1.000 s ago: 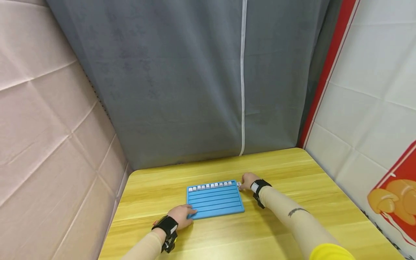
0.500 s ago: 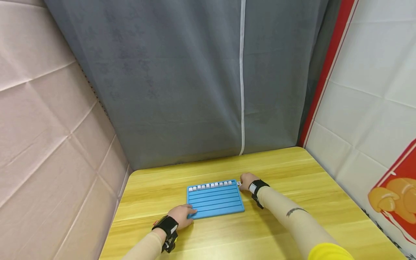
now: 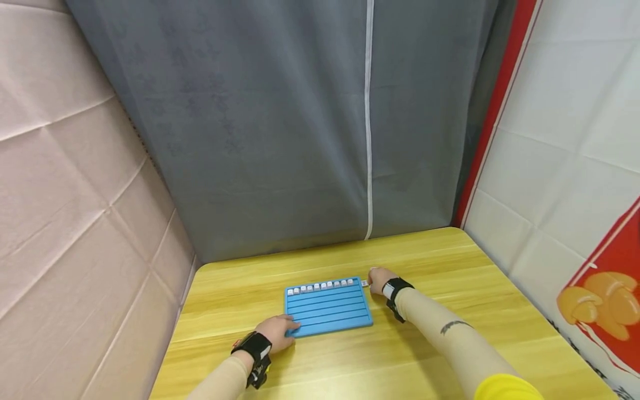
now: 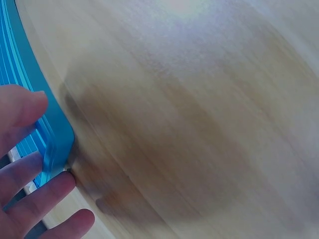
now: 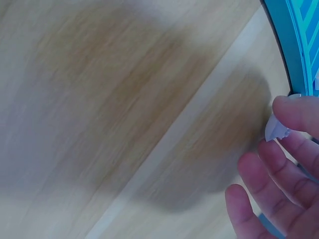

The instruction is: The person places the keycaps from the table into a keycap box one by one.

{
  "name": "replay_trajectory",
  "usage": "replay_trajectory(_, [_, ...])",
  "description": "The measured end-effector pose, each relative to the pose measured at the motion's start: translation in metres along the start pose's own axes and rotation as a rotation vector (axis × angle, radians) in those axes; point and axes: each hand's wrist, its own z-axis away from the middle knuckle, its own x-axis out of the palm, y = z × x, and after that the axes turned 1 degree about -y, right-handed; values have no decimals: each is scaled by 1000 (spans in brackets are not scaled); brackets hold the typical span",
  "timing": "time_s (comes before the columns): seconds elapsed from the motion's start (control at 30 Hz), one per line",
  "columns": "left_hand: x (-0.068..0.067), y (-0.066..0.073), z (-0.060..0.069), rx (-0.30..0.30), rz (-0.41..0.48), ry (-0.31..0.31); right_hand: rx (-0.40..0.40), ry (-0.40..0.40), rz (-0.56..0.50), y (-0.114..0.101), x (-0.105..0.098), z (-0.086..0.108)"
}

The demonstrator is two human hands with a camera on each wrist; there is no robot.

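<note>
A blue tray [image 3: 328, 312] with long grooves lies on the table, and several white keycaps [image 3: 323, 286] line its far groove. At the tray's near left corner, my left hand [image 3: 274, 333] holds the rim, with the thumb [image 4: 30, 107] along the front side and fingers around the left side. Just beyond the far right corner, my right hand [image 3: 381, 280] pinches one white keycap [image 5: 277, 128] between thumb and index finger. Its other fingers [image 5: 259, 174] are loosely bent. The face of this keycap is mostly hidden by the fingers.
The tray rests on a yellow wood-grain table [image 3: 420, 333]. A grey curtain [image 3: 280, 139] hangs behind the far edge. Pale cloth [image 3: 90, 194] stands on the left, and a white and red printed sheet [image 3: 560, 166] on the right.
The right hand turns slightly and shifts a little with the pinched keycap, staying beside the tray's far right corner. The left hand keeps its place, and the head view drifts slightly.
</note>
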Motion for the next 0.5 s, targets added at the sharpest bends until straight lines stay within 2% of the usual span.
replay_trajectory(0.13, [-5,-1,-4,2,-10,-4,-9,2,30,2,-5,-2])
replay_trajectory(0.23, [-7,-3,-8,-2,-43,-18,-37,22,7,3,-8,-2])
replay_trajectory(0.33, [-9,-6,-13,3,-79,-36,-56,43,-71,4,-8,0])
replay_trajectory(0.5, [-5,-11,-23,24,-119,-49,4,-8,-318,4,-5,3])
